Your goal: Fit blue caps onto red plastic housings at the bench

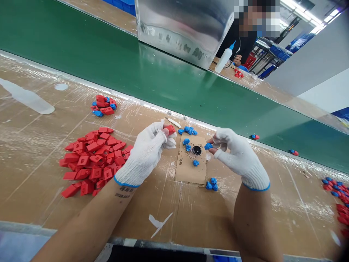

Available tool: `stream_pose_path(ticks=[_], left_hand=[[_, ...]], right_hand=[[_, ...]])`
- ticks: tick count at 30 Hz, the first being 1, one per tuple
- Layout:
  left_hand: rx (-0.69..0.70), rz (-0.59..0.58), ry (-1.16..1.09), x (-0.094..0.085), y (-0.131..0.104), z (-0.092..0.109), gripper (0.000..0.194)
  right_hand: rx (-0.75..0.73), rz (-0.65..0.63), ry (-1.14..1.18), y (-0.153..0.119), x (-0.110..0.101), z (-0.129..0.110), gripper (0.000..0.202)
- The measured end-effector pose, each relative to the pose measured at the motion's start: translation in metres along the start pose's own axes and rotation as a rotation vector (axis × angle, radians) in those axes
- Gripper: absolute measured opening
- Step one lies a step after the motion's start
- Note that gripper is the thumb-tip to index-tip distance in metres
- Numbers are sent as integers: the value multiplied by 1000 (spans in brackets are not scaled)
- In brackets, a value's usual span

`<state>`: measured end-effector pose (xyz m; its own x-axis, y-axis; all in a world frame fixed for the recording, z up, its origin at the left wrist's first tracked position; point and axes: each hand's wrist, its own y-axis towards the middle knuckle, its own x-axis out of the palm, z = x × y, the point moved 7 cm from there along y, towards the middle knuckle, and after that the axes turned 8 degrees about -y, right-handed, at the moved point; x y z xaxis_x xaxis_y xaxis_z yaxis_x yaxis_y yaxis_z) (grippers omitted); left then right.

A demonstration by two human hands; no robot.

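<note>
My left hand, in a white glove, pinches a red plastic piece between thumb and fingers. A small blue piece is held at the fingertips of my right hand, also gloved. Between the hands lies a cardboard sheet bearing a small round dark container and a few loose blue pieces. More blue pieces sit just beyond the sheet, and others by its near right corner. A big heap of red pieces spreads left of my left hand.
Beyond the table runs a green belt with red-and-blue pieces on it. A metal box stands behind. A white-handled tool lies near the belt. Mixed piles sit far left and right. Across the belt is a person near a bottle.
</note>
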<state>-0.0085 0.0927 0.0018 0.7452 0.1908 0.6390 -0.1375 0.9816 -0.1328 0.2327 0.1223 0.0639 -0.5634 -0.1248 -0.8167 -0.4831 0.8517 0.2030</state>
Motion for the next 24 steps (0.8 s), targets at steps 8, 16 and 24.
stream_pose_path(ticks=[8,16,24], left_hand=[[-167,-185,-139,26,-20,-29,31],[-131,-266,-77,27,-27,-29,32],[-132,-345,-1,27,-30,-28,38]], right_hand=[[-171,354,502,-3,-3,-43,34],[-214,348,656,-5,17,-61,28],[-227,355,565,-13,14,-58,33]])
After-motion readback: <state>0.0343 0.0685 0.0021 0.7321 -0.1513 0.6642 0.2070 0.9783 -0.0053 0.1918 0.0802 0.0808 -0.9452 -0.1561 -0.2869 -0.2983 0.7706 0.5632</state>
